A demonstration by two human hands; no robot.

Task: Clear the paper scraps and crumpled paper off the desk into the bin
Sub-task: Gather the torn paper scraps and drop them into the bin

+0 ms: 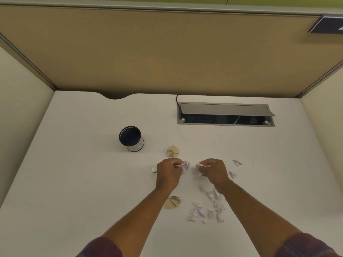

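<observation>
A small black round bin stands upright on the white desk, left of centre. My left hand is closed on white paper scraps that stick out past its fingers. My right hand pinches another white scrap. A tan crumpled paper lies just beyond my left hand, and a second tan crumpled paper lies under my left forearm. Several white scraps are scattered near my right forearm, with more scraps to the right of my right hand.
A small grey block lies against the left side of my left hand. An open cable hatch with a raised grey lid sits at the back right. Tan partition walls enclose the desk on three sides.
</observation>
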